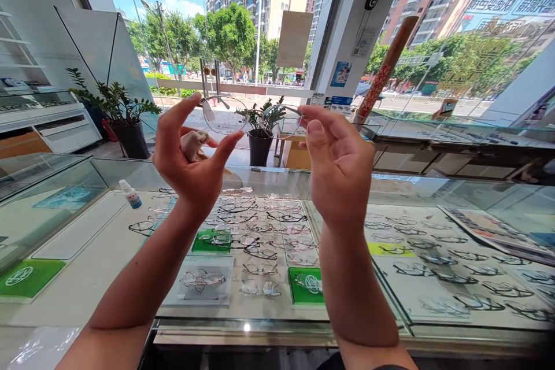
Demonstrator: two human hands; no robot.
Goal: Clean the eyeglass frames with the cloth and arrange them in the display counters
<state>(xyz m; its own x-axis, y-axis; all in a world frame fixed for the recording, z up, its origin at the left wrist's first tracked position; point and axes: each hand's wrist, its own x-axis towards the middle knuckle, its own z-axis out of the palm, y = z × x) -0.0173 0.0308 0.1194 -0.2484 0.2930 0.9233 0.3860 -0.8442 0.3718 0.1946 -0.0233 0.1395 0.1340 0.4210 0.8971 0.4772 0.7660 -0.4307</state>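
A pair of thin-rimmed eyeglasses point(226, 115) is held up at chest height or above, in front of the window. My left hand point(195, 167) pinches one end of the frame near the hinge, its thumb stretched below the lens. A crumpled beige cloth point(193, 144) is tucked in that same hand's curled fingers. At the other end, my right hand point(340, 170) closes thumb and fingers on the frame's side. Both hands are above a glass display counter point(260, 326), where several rows of eyeglasses point(259, 269) lie.
A small spray bottle point(130, 194) stands on the counter to the left. More eyeglasses point(455, 277) lie at the right, beside a printed sheet point(494, 231). Green cards point(32, 277) lie in the case. Potted plants point(130, 136) and another counter point(433, 153) are beyond.
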